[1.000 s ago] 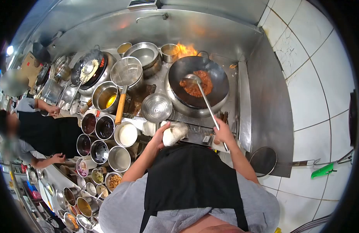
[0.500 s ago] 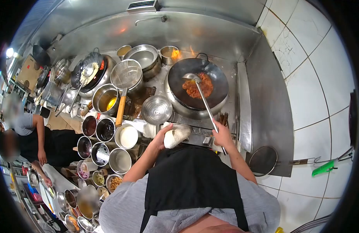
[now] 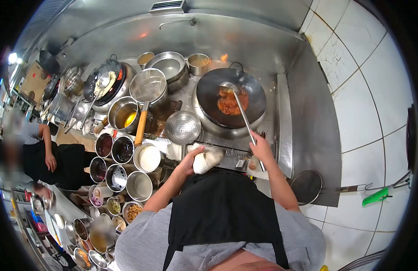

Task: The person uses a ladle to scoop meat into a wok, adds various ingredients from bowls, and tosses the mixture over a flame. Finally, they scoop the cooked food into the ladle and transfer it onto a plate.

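My right hand (image 3: 261,149) is closed round the long handle of a steel ladle (image 3: 241,109). The ladle's bowl is down in a dark wok (image 3: 209,97), at the upper edge of reddish-orange chopped food (image 3: 231,106). The wok sits tilted on a round metal burner ring. In my left hand (image 3: 190,161), held low in front of the apron, is a bunched white cloth (image 3: 210,161). The fingers wrap its left side, and the cloth is apart from the wok. Just beyond it lies a perforated steel strainer (image 3: 182,127).
A pot with a wooden-handled mesh strainer (image 3: 148,85) stands left of the wok. Several metal pots of sauces (image 3: 123,150) fill the left side. A second wok (image 3: 92,88) sits further left, near a person in a black apron (image 3: 66,165). A small flame (image 3: 224,57) shows behind my wok.
The ladle's bowl has shifted slightly right across the food, and my right hand has moved a little right. The flame behind the wok has shrunk. The other person's arm has moved.
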The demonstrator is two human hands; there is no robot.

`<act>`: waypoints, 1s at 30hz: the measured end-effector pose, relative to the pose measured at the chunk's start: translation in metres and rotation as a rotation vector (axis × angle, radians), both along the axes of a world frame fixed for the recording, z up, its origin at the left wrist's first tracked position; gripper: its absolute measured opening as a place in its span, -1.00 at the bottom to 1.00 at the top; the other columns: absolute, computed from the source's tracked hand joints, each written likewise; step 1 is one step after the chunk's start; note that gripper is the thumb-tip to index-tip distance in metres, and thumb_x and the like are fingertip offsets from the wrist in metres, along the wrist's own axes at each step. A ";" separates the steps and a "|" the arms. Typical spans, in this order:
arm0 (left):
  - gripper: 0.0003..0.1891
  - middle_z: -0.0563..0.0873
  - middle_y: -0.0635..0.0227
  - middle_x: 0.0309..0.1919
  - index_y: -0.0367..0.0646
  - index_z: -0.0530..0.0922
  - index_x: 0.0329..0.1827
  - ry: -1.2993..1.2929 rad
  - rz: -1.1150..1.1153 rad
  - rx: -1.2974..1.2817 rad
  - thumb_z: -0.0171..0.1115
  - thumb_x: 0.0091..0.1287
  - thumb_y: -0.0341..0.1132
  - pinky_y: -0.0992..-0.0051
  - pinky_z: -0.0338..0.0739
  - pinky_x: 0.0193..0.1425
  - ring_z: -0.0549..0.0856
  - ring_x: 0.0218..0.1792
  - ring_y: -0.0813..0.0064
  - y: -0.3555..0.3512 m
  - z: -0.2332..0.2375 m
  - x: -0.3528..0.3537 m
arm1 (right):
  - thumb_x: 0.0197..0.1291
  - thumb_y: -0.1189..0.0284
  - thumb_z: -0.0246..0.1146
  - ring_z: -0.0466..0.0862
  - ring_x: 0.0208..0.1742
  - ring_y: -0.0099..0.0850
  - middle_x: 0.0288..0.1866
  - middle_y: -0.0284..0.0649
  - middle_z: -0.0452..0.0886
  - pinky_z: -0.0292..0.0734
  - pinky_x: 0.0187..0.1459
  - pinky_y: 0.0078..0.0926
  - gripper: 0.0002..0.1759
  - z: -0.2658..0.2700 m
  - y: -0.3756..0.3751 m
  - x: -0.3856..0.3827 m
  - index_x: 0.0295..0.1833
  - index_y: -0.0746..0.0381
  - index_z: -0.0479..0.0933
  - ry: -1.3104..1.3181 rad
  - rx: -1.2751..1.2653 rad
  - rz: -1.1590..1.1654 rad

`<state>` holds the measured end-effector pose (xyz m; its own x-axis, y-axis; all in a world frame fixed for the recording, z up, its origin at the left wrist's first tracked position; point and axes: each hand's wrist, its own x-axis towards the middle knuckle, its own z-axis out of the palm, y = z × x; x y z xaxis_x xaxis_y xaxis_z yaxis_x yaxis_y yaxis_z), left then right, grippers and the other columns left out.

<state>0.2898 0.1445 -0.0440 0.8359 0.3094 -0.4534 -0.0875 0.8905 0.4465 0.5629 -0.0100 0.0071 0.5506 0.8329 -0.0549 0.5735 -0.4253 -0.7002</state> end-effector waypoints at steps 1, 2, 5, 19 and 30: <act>-0.48 0.64 0.00 0.11 -0.40 0.42 0.25 -0.001 0.005 0.000 0.10 0.46 -0.09 0.24 0.60 0.23 0.70 0.08 0.16 0.001 0.000 -0.001 | 0.14 0.52 0.21 0.63 0.04 0.09 0.00 0.20 0.62 0.49 0.10 -0.16 -0.37 0.003 -0.008 -0.007 0.39 0.14 0.40 0.033 0.009 0.032; -0.49 0.65 0.00 0.10 -0.39 0.43 0.24 -0.001 0.022 -0.013 0.11 0.46 -0.10 0.24 0.60 0.22 0.70 0.06 0.16 0.000 0.001 -0.002 | 0.13 0.52 0.22 0.66 -0.02 0.06 -0.04 0.18 0.64 0.51 0.06 -0.20 -0.35 -0.013 -0.016 -0.009 0.40 0.10 0.40 0.001 0.091 0.081; -0.51 0.66 0.01 0.08 -0.39 0.44 0.23 -0.003 0.019 -0.062 0.11 0.45 -0.12 0.23 0.61 0.21 0.71 0.04 0.16 0.003 0.001 -0.004 | 0.13 0.52 0.23 0.68 -0.04 0.01 -0.05 0.16 0.65 0.52 0.04 -0.26 -0.35 -0.042 -0.016 0.001 0.40 0.10 0.41 0.068 0.049 0.114; -0.52 0.68 0.02 0.04 -0.39 0.45 0.21 0.029 0.016 -0.027 0.11 0.45 -0.13 0.25 0.63 0.16 0.73 0.00 0.19 -0.001 0.002 -0.002 | 0.15 0.55 0.18 0.58 0.14 0.07 0.10 0.16 0.60 0.47 0.16 -0.21 -0.33 0.008 -0.002 0.005 0.44 0.06 0.35 -0.006 -0.063 0.052; -0.50 0.67 0.00 0.05 -0.41 0.44 0.22 0.029 0.010 -0.015 0.12 0.44 -0.11 0.25 0.62 0.20 0.72 0.03 0.16 0.002 0.010 -0.001 | 0.14 0.54 0.22 0.68 -0.04 -0.07 0.02 0.06 0.67 0.53 0.01 -0.28 -0.36 -0.013 -0.001 0.006 0.41 0.17 0.38 0.041 0.020 -0.084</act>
<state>0.2890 0.1461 -0.0338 0.8191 0.3104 -0.4823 -0.0832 0.8963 0.4356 0.5686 -0.0115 -0.0055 0.6163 0.7850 -0.0627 0.5071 -0.4565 -0.7311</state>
